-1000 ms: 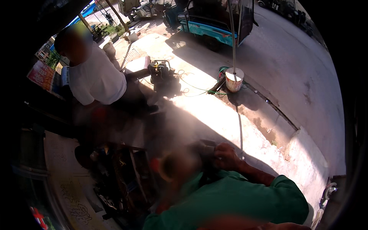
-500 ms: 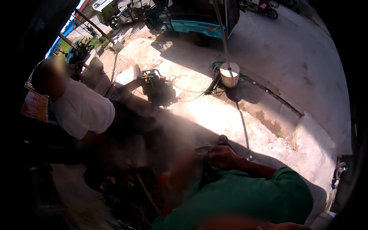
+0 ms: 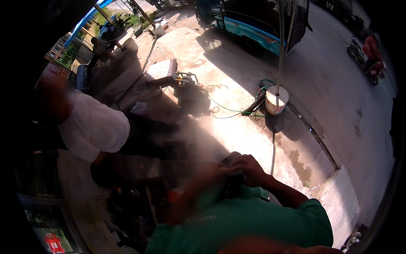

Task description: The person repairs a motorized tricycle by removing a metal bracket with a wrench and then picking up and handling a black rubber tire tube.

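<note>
In front of my green shirt, both hands meet close together. My right hand [image 3: 247, 168] is closed, its fingers bent round a small dark thing [image 3: 237, 177] whose kind I cannot make out. Beside it, my left hand [image 3: 212, 170] reaches the same spot, but haze blurs it and its fingers do not show clearly. A rounded grey-brown shape [image 3: 230, 158] appears just beyond the fingers, partly covered by them.
A person in a white shirt [image 3: 99, 122] is close on my left, near dark, cluttered equipment. Ahead stand a machine with a frame [image 3: 184, 82], a white bucket holding a pole [image 3: 277, 101], green hoses [image 3: 224, 116] and a blue cargo vehicle [image 3: 249, 31]. A red scooter [image 3: 372, 59] is far right.
My view has shifted, so the bucket, machine and vehicle sit farther right. More of the red scooter shows. My hands stay together in front of me.
</note>
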The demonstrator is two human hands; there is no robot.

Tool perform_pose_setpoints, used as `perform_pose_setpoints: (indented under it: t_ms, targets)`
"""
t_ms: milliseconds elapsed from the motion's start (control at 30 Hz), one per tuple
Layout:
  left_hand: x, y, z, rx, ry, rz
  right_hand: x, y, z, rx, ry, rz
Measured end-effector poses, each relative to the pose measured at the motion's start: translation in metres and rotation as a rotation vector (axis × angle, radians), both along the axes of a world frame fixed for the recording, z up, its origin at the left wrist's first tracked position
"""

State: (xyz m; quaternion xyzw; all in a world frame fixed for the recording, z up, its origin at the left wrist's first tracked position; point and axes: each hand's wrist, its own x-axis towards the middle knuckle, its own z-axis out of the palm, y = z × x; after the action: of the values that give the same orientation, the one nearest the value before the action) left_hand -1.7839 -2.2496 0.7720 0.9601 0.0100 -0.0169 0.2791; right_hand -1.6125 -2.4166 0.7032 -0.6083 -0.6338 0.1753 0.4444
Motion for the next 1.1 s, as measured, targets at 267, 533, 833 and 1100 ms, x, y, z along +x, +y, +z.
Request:
perform_pose_setpoints:
  t_ms: [267,533,833,1100]
  targets:
    - [0.051,0.066,-0.009,-0.865,-0.076,0.391,0.046,0.065,0.029,0.001,0.074,-0.172]
    - [0.134,0.162,-0.056,-0.893,-0.076,0.075,0.098,0.165,0.032,0.006,-0.141,-0.29]
    - [0.156,0.281,-0.021,-0.728,-0.141,0.182,0.131,0.254,0.014,-0.131,0.261,-0.335]
    - [0.194,0.353,-0.052,-0.59,-0.201,0.26,0.197,0.33,-0.022,-0.227,0.08,-0.133]
